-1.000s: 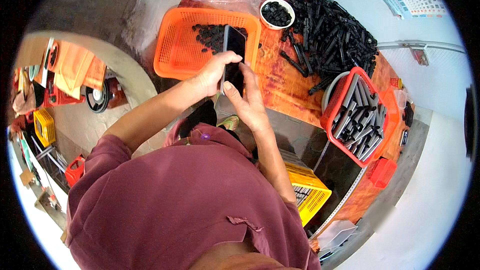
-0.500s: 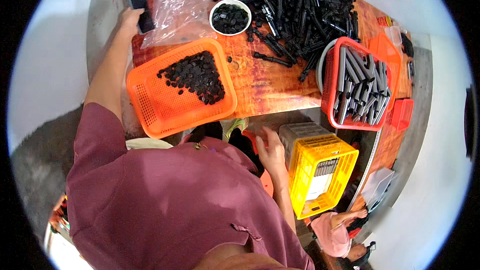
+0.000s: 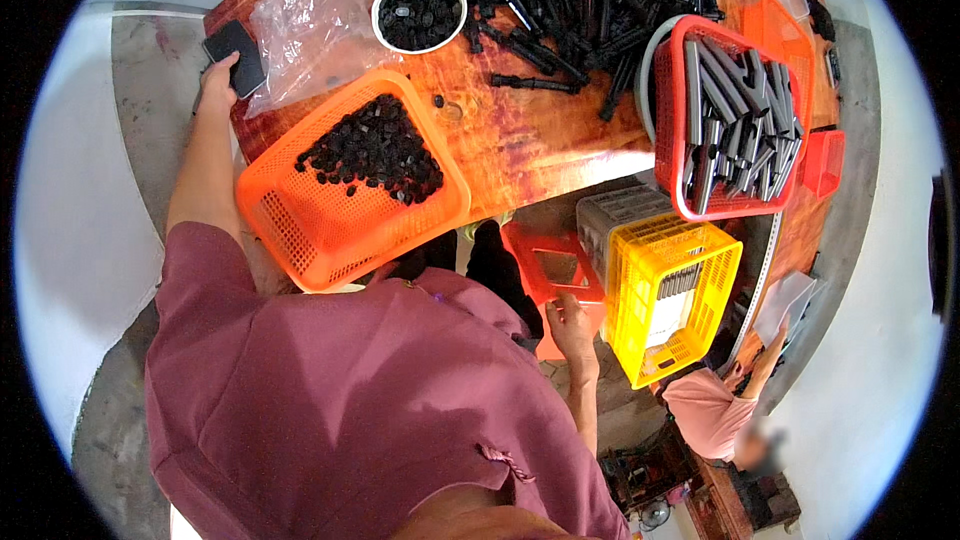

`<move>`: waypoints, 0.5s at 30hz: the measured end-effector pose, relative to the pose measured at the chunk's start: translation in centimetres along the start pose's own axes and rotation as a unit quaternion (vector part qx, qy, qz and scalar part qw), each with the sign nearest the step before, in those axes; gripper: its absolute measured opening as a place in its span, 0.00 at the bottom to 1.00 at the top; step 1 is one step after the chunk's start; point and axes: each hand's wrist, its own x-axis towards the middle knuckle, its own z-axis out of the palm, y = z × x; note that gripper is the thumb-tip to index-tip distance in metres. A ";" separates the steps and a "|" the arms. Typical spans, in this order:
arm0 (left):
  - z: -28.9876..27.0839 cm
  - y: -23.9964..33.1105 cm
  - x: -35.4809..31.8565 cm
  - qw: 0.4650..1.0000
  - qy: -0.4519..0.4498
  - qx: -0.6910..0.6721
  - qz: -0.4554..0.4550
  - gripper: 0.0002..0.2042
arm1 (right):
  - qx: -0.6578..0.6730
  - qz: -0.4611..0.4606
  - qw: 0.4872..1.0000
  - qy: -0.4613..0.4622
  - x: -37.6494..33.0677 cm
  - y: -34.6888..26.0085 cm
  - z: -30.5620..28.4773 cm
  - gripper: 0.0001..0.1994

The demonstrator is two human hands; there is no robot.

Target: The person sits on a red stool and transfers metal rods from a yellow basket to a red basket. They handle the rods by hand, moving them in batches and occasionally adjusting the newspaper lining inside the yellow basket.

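At the far left corner of the table, my left hand (image 3: 217,83) is closed on a dark smartphone (image 3: 240,56). Low beside my body, my right hand (image 3: 572,328) has its fingers curled at the rim of a red plastic stool (image 3: 520,250). The grip looks closed, though the fingertips are partly hidden. Between my left arm and the table's near edge sits an orange perforated basket (image 3: 285,225), with small black parts (image 3: 375,150) heaped toward its right side.
A clear plastic bag (image 3: 305,30) and a white bowl of black pieces (image 3: 420,10) lie behind the basket. Black rods (image 3: 570,0) pile up at the back. A red basket of grey tubes (image 3: 690,202) stands right, above a yellow crate (image 3: 625,310). Another person (image 3: 705,410) works at far right.
My view has shifted, and the table things sit farther left or higher. My right hand has lowered from spread fingers to the stool's rim. More of the stool shows. The phone stays in my left.
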 end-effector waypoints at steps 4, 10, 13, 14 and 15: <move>5.5 -0.3 -5.3 0.965 0.077 0.245 0.056 0.28 | 0.007 0.041 0.999 0.018 0.2 2.7 0.1 0.21; 5.7 0.5 -4.2 0.900 0.069 0.420 0.096 0.39 | 0.016 0.084 0.996 0.013 0.7 4.5 1.7 0.21; 5.4 0.1 -2.1 0.899 0.031 0.424 0.108 0.44 | 0.024 0.094 0.995 0.011 0.0 5.7 3.6 0.20; 4.1 0.2 0.8 0.888 0.033 0.444 0.115 0.45 | 0.021 0.105 0.994 -0.001 0.2 5.3 3.9 0.20; 3.7 -0.5 2.3 0.862 0.069 0.478 0.153 0.46 | 0.017 0.118 0.993 -0.011 0.1 4.6 4.3 0.20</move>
